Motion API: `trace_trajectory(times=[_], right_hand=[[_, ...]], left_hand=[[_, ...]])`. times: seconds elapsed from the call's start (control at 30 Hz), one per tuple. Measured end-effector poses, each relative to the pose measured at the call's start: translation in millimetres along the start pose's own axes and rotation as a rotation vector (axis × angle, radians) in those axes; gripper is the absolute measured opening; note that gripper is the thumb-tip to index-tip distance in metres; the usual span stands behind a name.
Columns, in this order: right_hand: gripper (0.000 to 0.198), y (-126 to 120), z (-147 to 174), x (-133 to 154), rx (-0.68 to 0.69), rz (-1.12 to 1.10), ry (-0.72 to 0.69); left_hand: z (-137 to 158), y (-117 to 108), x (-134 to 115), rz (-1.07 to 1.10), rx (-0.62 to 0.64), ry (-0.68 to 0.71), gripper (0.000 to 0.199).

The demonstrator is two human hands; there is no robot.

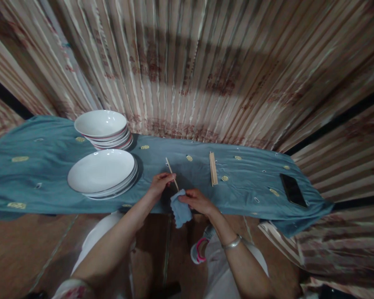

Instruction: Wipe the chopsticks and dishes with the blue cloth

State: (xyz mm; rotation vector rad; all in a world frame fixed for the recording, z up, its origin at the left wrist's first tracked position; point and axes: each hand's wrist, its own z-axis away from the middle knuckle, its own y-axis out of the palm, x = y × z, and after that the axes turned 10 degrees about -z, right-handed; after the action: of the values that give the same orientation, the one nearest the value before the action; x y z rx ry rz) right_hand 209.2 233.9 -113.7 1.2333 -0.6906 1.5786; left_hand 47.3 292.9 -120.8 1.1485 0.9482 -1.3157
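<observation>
Near the table's front edge, my left hand (pixel 161 182) pinches a thin wooden chopstick (pixel 171 169) that slants up and to the left. The lower end of the chopstick meets a small blue cloth (pixel 181 211) with a scalloped edge. My right hand (pixel 199 200) grips this cloth around that end, and the rest of the cloth hangs below the fingers. To the right of my hands lies a bundle of several chopsticks (pixel 213 169), side by side on the tablecloth.
A teal patterned tablecloth (pixel 162 151) covers the narrow table. At left stand a stack of white bowls (pixel 101 123) and a stack of white plates (pixel 102 171). A black phone (pixel 293 190) lies at the right end. Behind hangs a striped curtain (pixel 187 74).
</observation>
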Motion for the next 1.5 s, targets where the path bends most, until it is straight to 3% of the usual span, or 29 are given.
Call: trace_trajectory(times=[0.27, 0.63, 0.87, 1.1, 1.3, 1.5], right_hand=[[0.044, -1, 4, -4, -0.005, -0.016, 0.013], [0.041, -8, -6, -7, -0.109, -0.007, -0.081], [0.039, -8, -7, -10, -0.069, 0.087, -0.065], [0.027, -31, 8, 7, -0.047, 0.134, -0.028], [0.054, -35, 19, 17, -0.015, 0.049, 0.034], [0.056, -51, 26, 18, -0.104, 0.083, -0.008]], left_hand=[[0, -1, 0, 0.068, -0.029, -0.046, 0.033], [11, 14, 11, 0.057, 0.14, -0.097, 0.032], [4, 12, 7, 0.065, 0.035, -0.102, 0.031], [4, 9, 9, 0.011, 0.032, -0.128, 0.039], [8, 16, 14, -0.112, 0.036, -0.1, 0.045], [6, 45, 8, -0.164, 0.156, -0.037, 0.04]])
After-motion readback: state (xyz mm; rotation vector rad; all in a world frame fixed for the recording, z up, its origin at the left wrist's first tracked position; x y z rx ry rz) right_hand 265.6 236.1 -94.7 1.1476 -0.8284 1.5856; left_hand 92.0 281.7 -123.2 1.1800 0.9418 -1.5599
